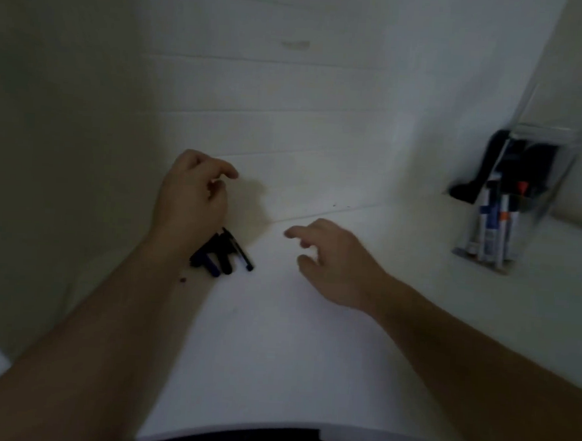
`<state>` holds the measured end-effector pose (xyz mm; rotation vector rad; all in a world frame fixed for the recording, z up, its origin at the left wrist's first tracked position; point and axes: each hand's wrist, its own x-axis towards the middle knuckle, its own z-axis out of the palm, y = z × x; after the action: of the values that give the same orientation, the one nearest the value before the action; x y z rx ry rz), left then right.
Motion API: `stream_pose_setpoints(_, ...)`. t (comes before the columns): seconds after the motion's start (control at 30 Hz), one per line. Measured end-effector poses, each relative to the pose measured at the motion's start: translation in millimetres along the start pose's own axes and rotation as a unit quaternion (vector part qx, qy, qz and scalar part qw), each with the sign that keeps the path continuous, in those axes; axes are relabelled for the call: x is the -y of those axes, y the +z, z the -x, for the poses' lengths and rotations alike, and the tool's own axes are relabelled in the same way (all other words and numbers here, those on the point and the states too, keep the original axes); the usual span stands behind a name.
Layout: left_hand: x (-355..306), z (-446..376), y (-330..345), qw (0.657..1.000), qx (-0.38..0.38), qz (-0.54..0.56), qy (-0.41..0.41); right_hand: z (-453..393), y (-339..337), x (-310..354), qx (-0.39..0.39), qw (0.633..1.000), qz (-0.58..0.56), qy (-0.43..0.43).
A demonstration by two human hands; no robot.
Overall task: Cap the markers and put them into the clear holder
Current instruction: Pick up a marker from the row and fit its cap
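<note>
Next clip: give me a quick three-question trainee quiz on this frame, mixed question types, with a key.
1. True or false: the right hand is gripping a marker.
2. Where does the clear holder stand? A) far right of the white table, B) near the person's body, C) under the left hand.
3. Fill in: the loose dark caps lie just below the ____ hand.

Key
1. False; its fingers are spread and hold nothing.
2. A; it already holds several markers.
3. Left.
</note>
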<state>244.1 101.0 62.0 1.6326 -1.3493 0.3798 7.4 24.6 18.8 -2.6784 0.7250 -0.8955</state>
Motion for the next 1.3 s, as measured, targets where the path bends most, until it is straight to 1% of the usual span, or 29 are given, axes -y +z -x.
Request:
stream_pose_setpoints(0.07, 10, -3, -4, 0.999, -0.005, -0.010, -0.031, -12, 26, 19, 0.039, 0.998, -0.037, -0.012)
stream_pose_setpoints(0.17, 13, -4, -3, 0.999, 0.012, -0.023, -0.034, -29, 56, 34, 0.081, 0.995, -0.039, -0.037)
stream_pose_setpoints(0.23, 13, -2, 1, 0.998, 0.042, -0.032, -0.042, -36, 68, 35, 0.100, 0.994, 0.015, -0.037)
stream_pose_setpoints(0.3, 13, -1, 4, 0.995, 0.073, -0.037, -0.052, -39, 70, 33, 0.095, 0.990, 0.106, -0.020)
stream_pose_setpoints(0.37, 16, 1, 8, 0.991, 0.104, -0.049, -0.063, -36, 61, 32, 0.076, 0.983, 0.169, 0.008)
stream_pose_setpoints(0.43, 17, 4, 12, 0.987, 0.130, -0.070, -0.070, -30, 46, 25, 0.070, 0.976, 0.202, 0.035)
stream_pose_setpoints(0.53, 15, 5, 15, 0.973, 0.181, -0.099, -0.100, -20, 12, 6, 0.122, 0.966, 0.206, 0.097)
stream_pose_setpoints(0.63, 17, 5, 17, 0.942, 0.271, -0.172, -0.099, -10, -24, -19, 0.187, 0.954, 0.187, 0.143)
stream_pose_setpoints(0.7, 19, 5, 18, 0.916, 0.328, -0.219, -0.080, -1, -44, -39, 0.192, 0.943, 0.201, 0.184)
stream_pose_setpoints(0.73, 18, 5, 18, 0.908, 0.342, -0.231, -0.077, 4, -53, -48, 0.188, 0.939, 0.201, 0.208)
stream_pose_setpoints(0.83, 15, 7, 19, 0.903, 0.345, -0.245, -0.073, 21, -67, -72, 0.185, 0.930, 0.181, 0.261)
stream_pose_setpoints(0.93, 16, 8, 22, 0.907, 0.344, -0.234, -0.069, 37, -66, -81, 0.172, 0.931, 0.177, 0.268)
stream_pose_setpoints(1.0, 15, 8, 24, 0.907, 0.349, -0.224, -0.075, 44, -61, -81, 0.151, 0.936, 0.188, 0.255)
stream_pose_setpoints(1.07, 16, 8, 27, 0.913, 0.339, -0.214, -0.074, 48, -54, -78, 0.139, 0.941, 0.201, 0.235)
stream_pose_setpoints(1.13, 10, 7, 30, 0.928, 0.313, -0.189, -0.069, 51, -50, -78, 0.109, 0.950, 0.209, 0.205)
stream_pose_setpoints(1.23, -13, 11, 38, 0.962, 0.253, -0.103, -0.031, 51, -49, -78, 0.048, 0.969, 0.170, 0.172)
stream_pose_setpoints(1.3, -36, 21, 47, 0.972, 0.231, -0.026, -0.026, 49, -49, -75, 0.002, 0.983, 0.126, 0.137)
